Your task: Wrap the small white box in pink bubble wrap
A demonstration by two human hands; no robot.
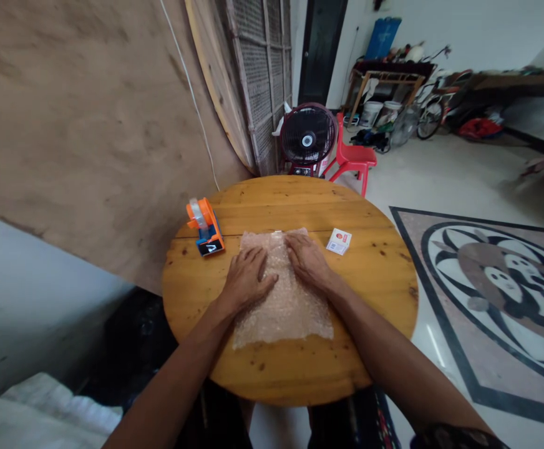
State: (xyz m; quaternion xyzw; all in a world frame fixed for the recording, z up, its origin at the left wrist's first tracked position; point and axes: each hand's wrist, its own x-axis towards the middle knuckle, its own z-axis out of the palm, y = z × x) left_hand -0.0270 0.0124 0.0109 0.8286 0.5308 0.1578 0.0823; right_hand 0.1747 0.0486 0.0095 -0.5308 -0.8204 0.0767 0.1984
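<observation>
A sheet of clear bubble wrap [286, 312] lies spread on the round wooden table [281, 380]. My left hand [248, 274] rests flat on its left part, fingers stretched forward and thumb pointing right. On the upper right part lies my right hand [307, 259], also flat with its fingers extended. A small whitish bit shows at the sheet's far edge between the hands; I cannot make out what it is. To the left stands an orange and blue tape dispenser [205, 227] with a roll of clear tape. A small white box [339, 241] with red print sits right of the sheet.
Beyond the table's far edge are a dark fan [308, 137] and a red plastic chair [356, 154]. A large wooden board [89, 125] leans along the left side. Farther back stand a cluttered wooden table [388, 73] and a bicycle [431, 118].
</observation>
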